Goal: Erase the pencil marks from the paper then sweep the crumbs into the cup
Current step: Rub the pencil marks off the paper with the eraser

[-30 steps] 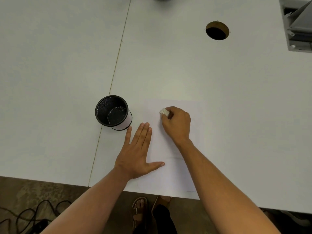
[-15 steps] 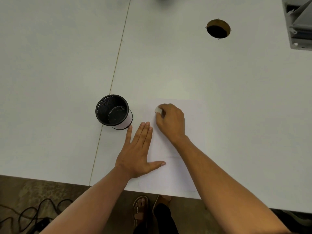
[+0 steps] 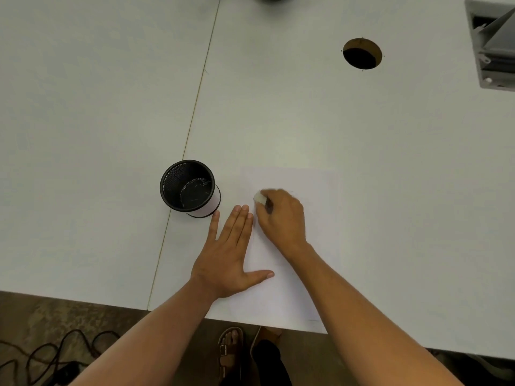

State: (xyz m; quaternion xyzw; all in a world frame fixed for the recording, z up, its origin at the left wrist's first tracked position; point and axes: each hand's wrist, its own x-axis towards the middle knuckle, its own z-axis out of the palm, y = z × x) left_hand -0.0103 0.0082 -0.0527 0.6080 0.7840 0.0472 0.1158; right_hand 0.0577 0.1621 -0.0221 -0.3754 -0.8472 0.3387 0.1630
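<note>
A white sheet of paper [image 3: 312, 190] lies on the white table near its front edge. My left hand [image 3: 231, 254] rests flat on the paper's left edge, fingers spread. My right hand [image 3: 281, 215] is closed on a small white eraser [image 3: 260, 198] and presses it onto the paper's left half. A black mesh cup [image 3: 188, 188] stands upright just left of the paper, close to my left fingertips. Pencil marks and crumbs are too faint to make out.
A round cable hole [image 3: 361, 53] is cut in the table at the far right. A grey box [image 3: 493, 43] sits at the top right corner. A seam [image 3: 192, 126] runs down the table past the cup. Cables [image 3: 47, 355] lie on the floor below.
My right hand with the eraser slid left and then down towards me on the paper, blurring with motion. My left hand stayed flat in place.
</note>
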